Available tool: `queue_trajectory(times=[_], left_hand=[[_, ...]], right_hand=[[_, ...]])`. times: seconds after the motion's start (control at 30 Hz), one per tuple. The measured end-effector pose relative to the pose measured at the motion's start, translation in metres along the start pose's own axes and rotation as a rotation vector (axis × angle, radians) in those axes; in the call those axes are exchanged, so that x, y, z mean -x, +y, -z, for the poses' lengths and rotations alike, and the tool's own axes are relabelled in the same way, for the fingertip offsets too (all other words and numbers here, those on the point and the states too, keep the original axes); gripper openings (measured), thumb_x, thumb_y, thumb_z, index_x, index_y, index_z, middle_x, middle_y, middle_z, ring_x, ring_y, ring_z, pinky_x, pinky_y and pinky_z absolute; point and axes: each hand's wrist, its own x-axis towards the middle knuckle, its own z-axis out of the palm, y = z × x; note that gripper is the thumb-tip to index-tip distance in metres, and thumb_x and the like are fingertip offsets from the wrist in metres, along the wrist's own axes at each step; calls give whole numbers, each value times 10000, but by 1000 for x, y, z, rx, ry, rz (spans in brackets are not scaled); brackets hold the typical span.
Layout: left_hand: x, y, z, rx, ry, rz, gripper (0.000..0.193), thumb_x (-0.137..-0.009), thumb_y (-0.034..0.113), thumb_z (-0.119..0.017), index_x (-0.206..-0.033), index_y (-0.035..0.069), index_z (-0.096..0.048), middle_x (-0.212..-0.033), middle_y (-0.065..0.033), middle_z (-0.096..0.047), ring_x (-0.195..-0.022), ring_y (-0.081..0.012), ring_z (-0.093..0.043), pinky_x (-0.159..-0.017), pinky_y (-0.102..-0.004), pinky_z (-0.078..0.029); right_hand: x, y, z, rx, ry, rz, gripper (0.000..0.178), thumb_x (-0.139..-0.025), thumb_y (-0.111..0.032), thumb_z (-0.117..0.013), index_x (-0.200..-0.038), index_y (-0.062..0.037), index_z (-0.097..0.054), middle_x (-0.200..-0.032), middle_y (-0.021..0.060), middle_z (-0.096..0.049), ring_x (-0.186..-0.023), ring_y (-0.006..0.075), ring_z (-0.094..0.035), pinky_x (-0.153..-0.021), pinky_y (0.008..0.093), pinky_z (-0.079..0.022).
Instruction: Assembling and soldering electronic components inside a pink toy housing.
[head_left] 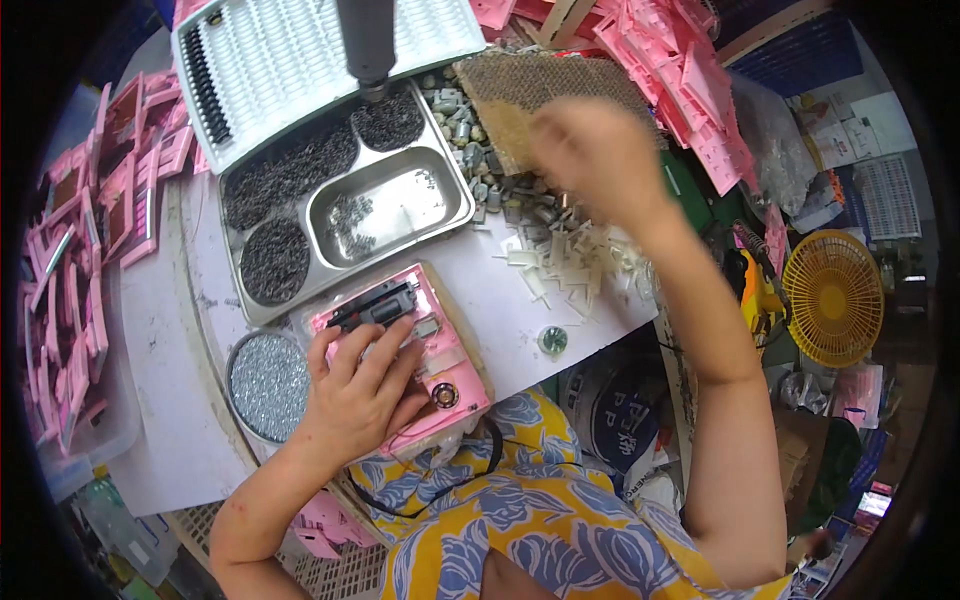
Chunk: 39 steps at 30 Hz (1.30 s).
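Observation:
My left hand [362,388] lies with fingers spread and bent over a pink plastic casing [452,352], touching a black mechanism [376,306] set in it. A small metal part and a round dark piece [445,396] sit in the casing too. My right hand [598,160] is raised at the far side, smeared by motion, at the edge of a tan flap [512,135] beside a brown mesh sheet [570,78]. Whether it holds anything is hidden by blur. Below it lie piled small metal-and-plastic parts [468,138] and white plastic pieces [562,262].
A steel compartment tray [462,205] holds dark screws. A round dish of silvery pieces [268,385] stands near left, a small green-tinted jar [552,341] at right. A driver tool [367,40] hangs above. Pink casings pile up left [120,190] and far right [680,85].

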Motion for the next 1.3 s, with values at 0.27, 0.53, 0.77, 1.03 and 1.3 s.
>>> queue_trajectory(times=[0.27, 0.53, 0.77, 1.03, 1.3], left_hand=[[-4, -30, 3, -32, -223, -298, 724, -791, 635, -595, -1309, 133, -668, -1551, 22, -448, -1446, -214, -365, -1220, -592, -125], [-9, -56, 2, 11, -357, -318, 695, -880, 701, -495, -1425, 275, -555, -1599, 35, -406, -1533, -241, -262, -1186, -699, -43], [-1, -43, 3, 30, -423, -173, 731, -903, 759, -409, -1515, 363, -450, -1623, 30, -369, -1558, -261, -189, -1192, -696, 5], [-1, -37, 10, 62, -383, -154, 845, -855, 812, -429, -1521, 292, -468, -1640, -29, -342, -1560, -314, -163, -1197, -679, 10], [-19, 13, 36, 1329, 330, 408, 733, -939, 425, -660, -1497, 10, -429, -1412, -171, -577, -1348, -280, -488, -1088, -435, -417]], right_hand=[[-15, 349, 60, 688, -27, -419, 592, -817, -191, -662, -1399, -119, -574, -1377, 234, -596, -1291, 391, -558, -1075, 473, -452], [-6, 543, 76, 119, -151, -337, 807, -766, -48, -647, -1538, -34, -411, -1584, 159, -409, -1468, 247, -369, -1148, 341, -373], [6, 528, 65, 328, -53, -339, 562, -925, -250, -584, -1453, -69, -522, -1465, 192, -550, -1322, 408, -537, -1051, 457, -479], [33, 414, 150, 714, 480, -1048, 638, -902, -506, -651, -1308, -13, -631, -1234, 198, -701, -1075, 370, -696, -945, 441, -531], [105, 20, 55, -747, 878, -331, 459, -923, -2, -683, -1339, 106, -523, -1247, 197, -652, -1049, 282, -683, -867, 423, -609]])
